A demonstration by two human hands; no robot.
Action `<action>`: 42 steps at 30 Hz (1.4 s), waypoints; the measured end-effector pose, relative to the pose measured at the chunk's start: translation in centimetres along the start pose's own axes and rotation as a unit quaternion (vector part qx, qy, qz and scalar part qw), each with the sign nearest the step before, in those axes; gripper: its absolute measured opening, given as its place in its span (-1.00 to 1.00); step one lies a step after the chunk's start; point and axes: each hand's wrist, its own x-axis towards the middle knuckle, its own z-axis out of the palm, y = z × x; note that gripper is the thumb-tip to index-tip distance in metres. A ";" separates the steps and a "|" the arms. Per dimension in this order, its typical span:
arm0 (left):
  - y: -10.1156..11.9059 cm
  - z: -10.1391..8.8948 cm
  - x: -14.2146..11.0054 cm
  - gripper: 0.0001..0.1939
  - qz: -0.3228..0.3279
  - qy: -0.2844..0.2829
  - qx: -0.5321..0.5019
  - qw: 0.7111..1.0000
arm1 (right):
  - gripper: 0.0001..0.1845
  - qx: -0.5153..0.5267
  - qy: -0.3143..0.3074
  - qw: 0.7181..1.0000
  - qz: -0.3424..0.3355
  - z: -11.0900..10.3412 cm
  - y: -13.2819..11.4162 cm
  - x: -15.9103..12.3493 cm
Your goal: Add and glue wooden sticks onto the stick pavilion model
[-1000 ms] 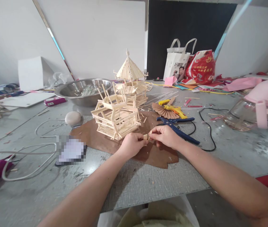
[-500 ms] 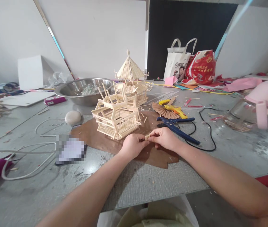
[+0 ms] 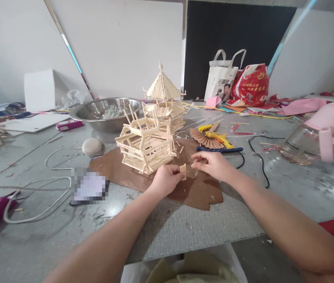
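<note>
My left hand (image 3: pixel 167 180) pinches a small panel of short wooden sticks (image 3: pixel 183 169) laid side by side, above a brown sheet (image 3: pixel 205 195). To its right, my right hand (image 3: pixel 212 165) hovers over the sheet, fingers loosely bent and slightly apart, with nothing visible between them. Just beyond my left hand stands an open-topped model (image 3: pixel 146 147) built of wooden sticks, with several sticks jutting up. Behind it rises a second stick model with a pointed roof (image 3: pixel 162 86). Blue-handled cutters (image 3: pixel 219 149) lie past my right hand, which partly hides them.
A steel bowl (image 3: pixel 104 122) sits behind at left, near a round whitish object (image 3: pixel 92 146). Around the right side are a yellow glue gun (image 3: pixel 218 137), a brown paper fan (image 3: pixel 203 140), black cable (image 3: pixel 259 163) and a glass jug (image 3: pixel 298 145). Bags (image 3: pixel 250 85) stand at the back.
My right hand has let go of the stick panel and moved right and slightly away, now covering more of the cutters. My left hand stays in place, holding the panel.
</note>
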 end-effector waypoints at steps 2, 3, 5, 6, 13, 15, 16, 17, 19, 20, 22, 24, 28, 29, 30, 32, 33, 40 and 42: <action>0.1 -0.2 0.0 -0.72 -0.042 0.001 -0.055 0.998 | -0.40 -0.172 0.033 0.984 -0.011 -1.8 0.6 -0.3; 0.1 -0.3 -0.1 -0.72 -0.056 0.004 -0.079 0.995 | -0.26 -0.245 0.024 0.969 -0.012 -2.6 0.9 -0.5; 0.3 -0.5 -0.2 -0.73 -0.071 0.010 -0.114 0.991 | -0.04 -0.343 -0.010 0.938 0.049 -3.8 1.7 -0.8; 0.3 -0.5 -0.2 -0.73 -0.072 0.011 -0.126 0.989 | 0.01 -0.368 -0.040 0.925 0.082 -4.1 2.1 -1.0; 0.2 -0.6 -0.2 -0.73 -0.064 0.006 -0.139 0.988 | -0.05 -0.368 -0.137 0.903 0.174 -4.7 4.1 -0.5; 0.1 -0.6 -0.2 -0.73 -0.058 0.005 -0.135 0.989 | -0.02 -0.365 -0.132 0.903 0.185 -5.0 4.4 -0.4; 0.0 -0.6 -0.2 -0.73 -0.055 0.004 -0.134 0.989 | -0.01 -0.361 -0.132 0.904 0.186 -5.1 4.5 -0.4; 0.0 -0.6 -0.2 -0.74 -0.052 0.003 -0.134 0.990 | 0.00 -0.357 -0.133 0.906 0.184 -5.2 4.6 -0.4; -0.1 -0.6 -0.2 -0.76 -0.047 0.004 -0.144 0.988 | -0.02 -0.352 -0.132 0.911 0.173 -5.4 4.8 -0.3; -0.1 -0.6 -0.2 -0.77 -0.046 0.001 -0.156 0.987 | -0.07 -0.352 -0.130 0.912 0.165 -5.4 4.9 -0.3; -0.2 -0.6 -0.1 -0.78 -0.043 -0.010 -0.184 0.982 | -0.19 -0.361 -0.121 0.914 0.143 -5.5 4.9 -0.2; -0.2 -0.6 -0.1 -0.79 -0.032 -0.017 -0.185 0.982 | -0.30 -0.371 -0.102 0.915 0.123 -5.5 4.9 0.0; 0.1 -0.8 -0.3 -0.76 0.018 0.031 -0.056 0.998 | -0.46 -0.353 -0.058 0.926 0.121 -5.2 4.5 0.1; 0.2 -0.8 -0.4 -0.74 0.034 0.048 -0.019 0.998 | -0.48 -0.346 -0.052 0.930 0.117 -5.1 4.3 0.0; 0.3 -0.9 -0.5 -0.72 0.049 0.066 0.012 0.997 | -0.49 -0.339 -0.045 0.933 0.111 -5.0 4.1 0.0; 0.3 -0.8 -0.7 -0.70 0.084 0.092 0.064 0.990 | -0.46 -0.331 -0.027 0.938 0.099 -4.8 3.7 -0.2; 0.3 -0.8 -0.7 -0.69 0.102 0.100 0.085 0.986 | -0.43 -0.327 -0.014 0.940 0.095 -4.6 3.4 -0.2; 0.3 -0.5 -0.9 -0.71 0.157 0.165 0.200 0.953 | -0.40 -0.268 0.065 0.961 0.036 -2.7 1.1 -0.9; 0.4 -0.5 -0.9 -0.73 0.169 0.180 0.225 0.943 | -0.39 -0.265 0.042 0.963 0.015 -2.2 0.4 -1.3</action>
